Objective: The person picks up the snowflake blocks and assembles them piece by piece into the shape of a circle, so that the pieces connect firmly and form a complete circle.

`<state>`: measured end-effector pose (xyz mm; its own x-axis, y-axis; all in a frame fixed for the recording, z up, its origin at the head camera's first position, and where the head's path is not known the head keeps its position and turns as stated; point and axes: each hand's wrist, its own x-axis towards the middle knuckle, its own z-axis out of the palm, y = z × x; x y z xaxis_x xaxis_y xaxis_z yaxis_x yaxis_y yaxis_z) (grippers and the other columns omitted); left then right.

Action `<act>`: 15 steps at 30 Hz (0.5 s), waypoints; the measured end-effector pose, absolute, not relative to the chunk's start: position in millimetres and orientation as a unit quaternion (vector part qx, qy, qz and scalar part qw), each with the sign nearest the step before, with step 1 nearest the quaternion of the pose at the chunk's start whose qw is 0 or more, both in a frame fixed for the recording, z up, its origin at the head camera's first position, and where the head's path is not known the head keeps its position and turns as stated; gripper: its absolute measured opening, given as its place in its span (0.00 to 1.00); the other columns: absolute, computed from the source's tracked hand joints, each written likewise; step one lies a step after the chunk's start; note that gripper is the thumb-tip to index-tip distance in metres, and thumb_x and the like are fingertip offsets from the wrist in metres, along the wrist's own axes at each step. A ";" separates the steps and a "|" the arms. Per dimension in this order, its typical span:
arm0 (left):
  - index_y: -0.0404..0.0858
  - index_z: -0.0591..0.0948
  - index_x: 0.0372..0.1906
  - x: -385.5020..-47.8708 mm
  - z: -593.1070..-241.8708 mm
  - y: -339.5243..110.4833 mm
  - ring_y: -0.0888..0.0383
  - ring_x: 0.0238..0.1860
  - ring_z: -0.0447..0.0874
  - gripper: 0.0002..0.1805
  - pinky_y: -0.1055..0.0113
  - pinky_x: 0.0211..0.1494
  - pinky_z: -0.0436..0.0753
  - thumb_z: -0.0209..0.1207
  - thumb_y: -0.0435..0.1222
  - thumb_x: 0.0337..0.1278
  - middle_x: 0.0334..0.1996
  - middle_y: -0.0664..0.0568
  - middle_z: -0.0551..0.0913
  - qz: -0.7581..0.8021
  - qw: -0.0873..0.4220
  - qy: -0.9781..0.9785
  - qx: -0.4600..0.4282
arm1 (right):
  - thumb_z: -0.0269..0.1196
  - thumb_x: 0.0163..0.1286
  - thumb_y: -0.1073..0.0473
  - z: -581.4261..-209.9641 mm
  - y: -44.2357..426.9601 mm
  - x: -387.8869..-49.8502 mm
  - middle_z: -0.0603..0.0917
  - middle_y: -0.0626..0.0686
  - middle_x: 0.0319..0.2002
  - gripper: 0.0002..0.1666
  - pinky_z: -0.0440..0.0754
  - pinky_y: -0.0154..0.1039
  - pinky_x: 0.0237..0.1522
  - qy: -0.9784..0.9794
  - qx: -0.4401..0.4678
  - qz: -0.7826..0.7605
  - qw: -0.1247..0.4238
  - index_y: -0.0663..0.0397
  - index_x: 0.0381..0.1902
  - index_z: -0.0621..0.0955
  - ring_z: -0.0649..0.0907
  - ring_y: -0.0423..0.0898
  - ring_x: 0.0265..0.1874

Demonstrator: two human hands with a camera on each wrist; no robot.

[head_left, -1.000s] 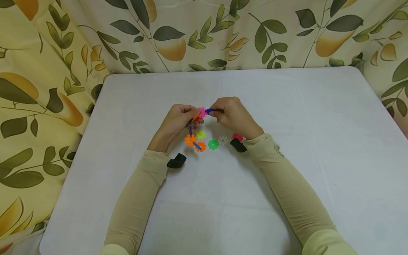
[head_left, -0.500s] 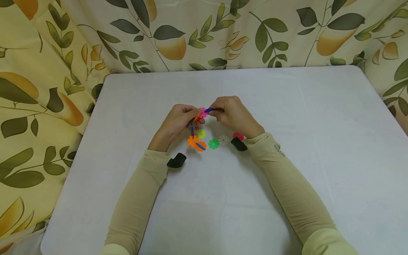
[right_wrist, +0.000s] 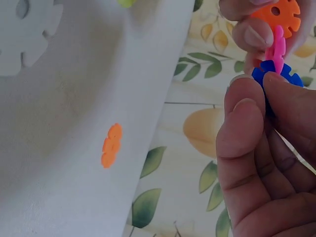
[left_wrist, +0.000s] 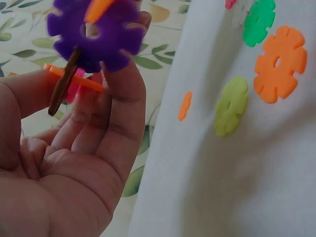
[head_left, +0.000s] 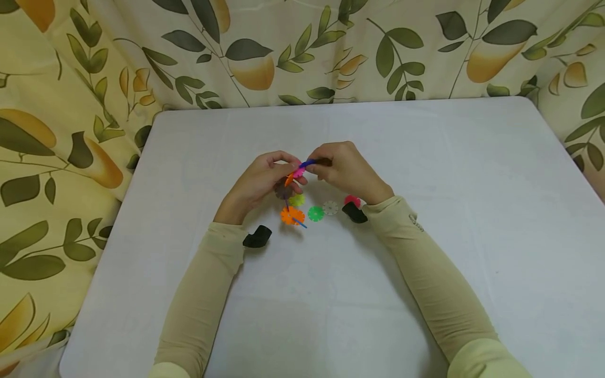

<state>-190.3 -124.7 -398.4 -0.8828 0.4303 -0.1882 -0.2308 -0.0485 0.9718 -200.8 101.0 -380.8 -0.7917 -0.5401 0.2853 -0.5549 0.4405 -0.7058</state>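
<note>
Table (head_left: 359,294): spreading white below you. Left hand (head_left: 262,181): you are pinching the disc chain (head_left: 283,191), which is hanging short of the table's far edge, nearer the left edge. Right hand (head_left: 350,170): you are pinching the blue disc (head_left: 307,164), which is touching the pink disc (right_wrist: 279,47). Yellow disc (left_wrist: 231,106), green disc (head_left: 316,213): lying near the chain.
</note>
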 end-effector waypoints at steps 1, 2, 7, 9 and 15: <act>0.30 0.79 0.52 -190.5 -397.6 -126.3 0.52 0.30 0.92 0.08 0.63 0.40 0.87 0.55 0.32 0.82 0.36 0.41 0.90 0.716 0.229 0.655 0.080 | 0.71 0.72 0.70 -380.3 100.4 -200.9 0.90 0.55 0.35 0.03 0.85 0.37 0.35 -0.849 0.323 0.418 0.008 0.67 0.40 0.90 0.86 0.46 0.27; 0.30 0.78 0.52 -190.8 -396.8 -128.0 0.52 0.31 0.92 0.08 0.63 0.40 0.86 0.54 0.32 0.82 0.37 0.41 0.91 0.712 0.229 0.658 0.083 | 0.71 0.72 0.70 -379.8 99.9 -201.1 0.90 0.55 0.35 0.03 0.86 0.38 0.36 -0.849 0.322 0.418 0.006 0.67 0.41 0.90 0.86 0.46 0.27; 0.33 0.78 0.52 -193.0 -390.3 -139.5 0.52 0.32 0.92 0.07 0.64 0.38 0.83 0.54 0.33 0.84 0.39 0.44 0.91 0.713 0.222 0.661 0.074 | 0.70 0.74 0.68 -379.0 99.3 -202.1 0.90 0.56 0.37 0.06 0.87 0.42 0.39 -0.857 0.302 0.418 -0.015 0.67 0.45 0.89 0.87 0.48 0.31; 0.34 0.78 0.52 -193.7 -387.5 -144.8 0.52 0.31 0.92 0.06 0.65 0.36 0.83 0.55 0.33 0.84 0.39 0.46 0.91 0.722 0.215 0.654 0.066 | 0.69 0.75 0.67 -379.9 99.4 -202.5 0.90 0.57 0.38 0.08 0.86 0.45 0.41 -0.861 0.292 0.416 -0.028 0.67 0.47 0.89 0.87 0.49 0.34; 0.36 0.78 0.54 -194.4 -382.6 -155.8 0.53 0.29 0.91 0.06 0.65 0.34 0.82 0.54 0.33 0.84 0.41 0.47 0.92 0.746 0.198 0.633 0.064 | 0.69 0.75 0.65 -387.2 97.6 -203.8 0.90 0.58 0.42 0.11 0.86 0.48 0.48 -0.870 0.286 0.394 -0.075 0.69 0.50 0.87 0.87 0.52 0.40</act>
